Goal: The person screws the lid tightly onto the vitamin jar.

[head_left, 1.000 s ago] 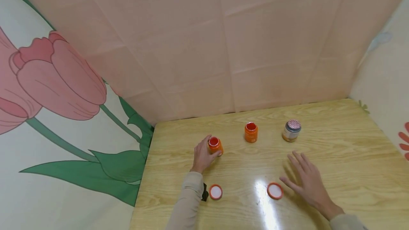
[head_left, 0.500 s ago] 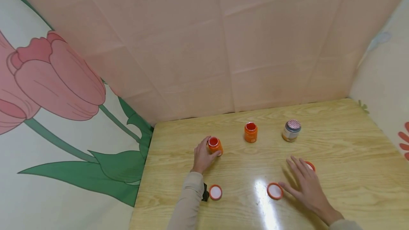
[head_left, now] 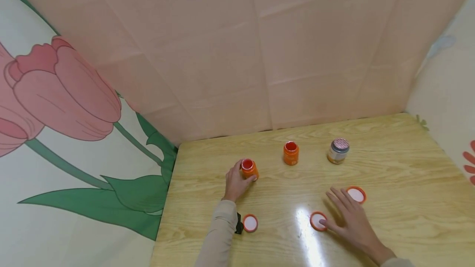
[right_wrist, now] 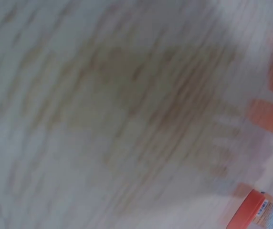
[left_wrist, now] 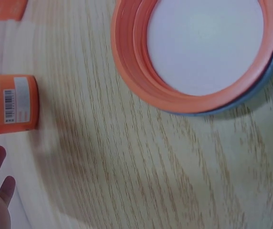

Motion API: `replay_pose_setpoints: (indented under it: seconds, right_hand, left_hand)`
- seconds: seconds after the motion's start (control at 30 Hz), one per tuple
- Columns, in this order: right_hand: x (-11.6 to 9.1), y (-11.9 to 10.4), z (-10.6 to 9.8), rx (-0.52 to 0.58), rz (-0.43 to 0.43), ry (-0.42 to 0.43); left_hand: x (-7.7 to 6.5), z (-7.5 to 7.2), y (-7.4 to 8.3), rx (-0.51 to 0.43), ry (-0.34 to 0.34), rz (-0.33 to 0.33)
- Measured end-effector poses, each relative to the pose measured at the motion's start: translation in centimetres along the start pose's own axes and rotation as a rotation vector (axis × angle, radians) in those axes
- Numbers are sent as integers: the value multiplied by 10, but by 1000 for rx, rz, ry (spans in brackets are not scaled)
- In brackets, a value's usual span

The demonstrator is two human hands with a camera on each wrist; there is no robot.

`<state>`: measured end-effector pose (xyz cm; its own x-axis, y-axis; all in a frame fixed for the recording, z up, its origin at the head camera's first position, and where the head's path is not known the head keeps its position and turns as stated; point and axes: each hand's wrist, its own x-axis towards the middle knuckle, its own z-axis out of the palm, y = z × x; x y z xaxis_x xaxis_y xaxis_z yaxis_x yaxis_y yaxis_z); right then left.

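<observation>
My left hand point(head_left: 235, 182) grips an uncapped orange jar point(head_left: 250, 173) whose inside looks red; it stands upright at the left of the table. In the left wrist view that jar point(left_wrist: 10, 105) shows a barcode label. Below the hand lies an orange-rimmed lid point(head_left: 250, 223), white inside facing up; the lid point(left_wrist: 194, 102) looms large in the left wrist view. My right hand point(head_left: 350, 221), fingers spread and holding nothing, hovers low at the right. Its thumb overlaps a second lid point(head_left: 316, 221). Just beyond its fingers lies a third lid point(head_left: 357, 194), also white side up.
A second uncapped orange jar point(head_left: 291, 154) stands at the back middle. Right of it is a capped jar point(head_left: 338, 151) with a dark lid and pinkish top. A pink cloth point(head_left: 222, 52) hangs behind the wooden table point(head_left: 400, 168); a tulip-printed wall point(head_left: 85, 155) borders the left.
My right hand has drawn back left and down toward the middle lid, uncovering the lid on the right. The left hand and its jar stay put.
</observation>
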<state>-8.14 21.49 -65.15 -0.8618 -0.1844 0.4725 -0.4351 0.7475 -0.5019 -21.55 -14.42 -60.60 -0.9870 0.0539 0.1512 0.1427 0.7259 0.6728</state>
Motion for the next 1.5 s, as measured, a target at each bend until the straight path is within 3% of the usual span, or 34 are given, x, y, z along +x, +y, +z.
replay_pose_setpoints:
  seconds: [0.27, 0.7, 0.97, 1.27, 1.5]
  right_hand:
    - [-2, -4, 3, -2, -14, -5]
    - [-9, -12, 3, 32, 76, -157]
    - [-12, -15, 7, 30, 43, -120]
    - [-11, -11, 14, 16, -77, -59]
    - [-12, -12, 16, 23, -66, -52]
  left_hand:
    - [0, 3, -6, -57, -16, -50]
    - [0, 5, -7, -89, -6, -57]
    - [-2, 5, -4, -126, -13, -88]
    - [-3, 6, -2, -149, 7, -100]
    - [-4, 8, -2, -164, 19, -109]
